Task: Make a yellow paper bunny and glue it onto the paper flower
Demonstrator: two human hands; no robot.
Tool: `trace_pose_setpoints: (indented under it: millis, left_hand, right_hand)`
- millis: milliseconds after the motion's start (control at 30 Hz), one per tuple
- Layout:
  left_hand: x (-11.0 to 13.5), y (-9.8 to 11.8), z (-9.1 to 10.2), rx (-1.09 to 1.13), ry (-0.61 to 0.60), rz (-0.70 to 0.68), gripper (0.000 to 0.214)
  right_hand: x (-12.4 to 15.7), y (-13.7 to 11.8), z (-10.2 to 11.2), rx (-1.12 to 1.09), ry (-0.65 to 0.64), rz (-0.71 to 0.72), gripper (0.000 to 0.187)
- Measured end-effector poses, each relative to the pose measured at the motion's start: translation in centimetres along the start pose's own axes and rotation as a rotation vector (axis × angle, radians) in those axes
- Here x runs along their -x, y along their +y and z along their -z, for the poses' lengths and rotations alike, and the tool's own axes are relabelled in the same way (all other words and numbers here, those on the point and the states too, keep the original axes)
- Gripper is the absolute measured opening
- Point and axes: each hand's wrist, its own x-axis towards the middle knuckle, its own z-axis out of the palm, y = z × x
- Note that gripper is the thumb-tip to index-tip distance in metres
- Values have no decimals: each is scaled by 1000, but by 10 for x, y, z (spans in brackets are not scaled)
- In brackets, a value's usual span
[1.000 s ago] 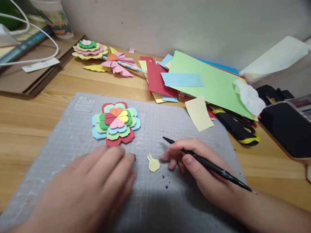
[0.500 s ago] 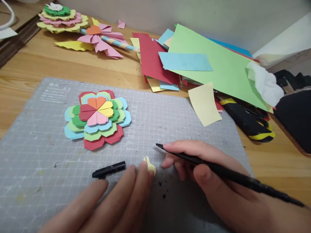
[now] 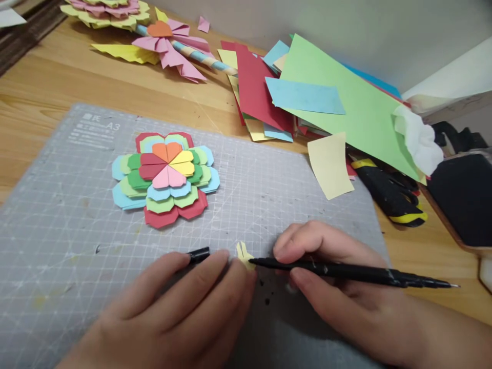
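While the left hand (image 3: 184,312) lies flat on the mat (image 3: 77,205), fingers stretched out and one fingertip pinning the edge of the small yellow scrap (image 3: 243,253), the right hand (image 3: 334,287) grips the pen (image 3: 346,271) in a closed pinch, its tip on that scrap. The scrap sits near the paper flower (image 3: 165,177), beside the pen cap (image 3: 199,254). So little paper is held that a firm stroke could skid it, smearing ink onto the fingertip or mat.
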Motion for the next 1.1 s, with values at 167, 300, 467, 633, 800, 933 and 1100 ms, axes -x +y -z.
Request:
trace_pose_setpoints:
  millis: [167,300,467,633,800,933,1100]
  left_hand:
    - [-3,6,-1,60,30,120,33]
    - [-4,5,2,55,17,118,35]
    - [-3,2,5,30,-16,101,37]
    - [0,-1,4,17,15,62,37]
    - [-3,-1,2,36,17,63,36]
    - [-6,-2,1,69,-23,88,37]
    - [-10,-4,4,111,-19,105,36]
  right_hand:
    - [-2,1,0,50,-29,74,15]
    - [0,6,1,41,-41,77,13]
    - [1,6,2,35,-32,83,13]
    - [0,7,1,6,-9,86,13]
    - [-1,7,1,-64,25,48,6]
    - [-2,7,1,-82,24,13,6]
    - [-2,6,-1,17,21,79,9]
